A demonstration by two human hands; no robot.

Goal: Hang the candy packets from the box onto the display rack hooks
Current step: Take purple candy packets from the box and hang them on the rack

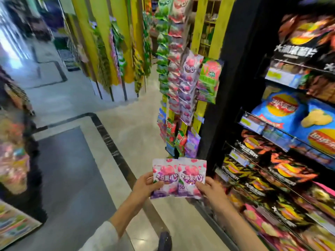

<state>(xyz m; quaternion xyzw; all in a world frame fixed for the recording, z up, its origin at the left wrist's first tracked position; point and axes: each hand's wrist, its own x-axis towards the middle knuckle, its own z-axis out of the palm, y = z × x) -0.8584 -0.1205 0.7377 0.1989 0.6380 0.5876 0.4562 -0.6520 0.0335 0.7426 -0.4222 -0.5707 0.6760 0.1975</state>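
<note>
Head view. Landmark: display rack (pixel 183 84), a yellow end-of-aisle column hung with candy packets in vertical rows.

Item 1: 2 pink-and-purple candy packets (pixel 178 178), held side by side, slightly overlapped, below the display rack and well apart from it. Matching hung packets (pixel 188 91) sit mid-height on the rack.

Item 2: left hand (pixel 145 187), thumb curled over the left packet's lower edge, gripping it. Right hand (pixel 211 187), thumb pinching the right packet's lower corner.

Item 3: box: not in view.

Step, as judged: packets already picked up, being sorted or aligned before hanging; none of these 2 is yet on a hook. The next move calls for raising 1 packet to the rack and threading its top hole over a hook tip; hooks are too blurred to locate.

Edges and room: chip shelves (pixel 290 124) stand just right of the rack, close by the right forearm. Open floor (pixel 126 124) lies left of the rack, giving free approach.
</note>
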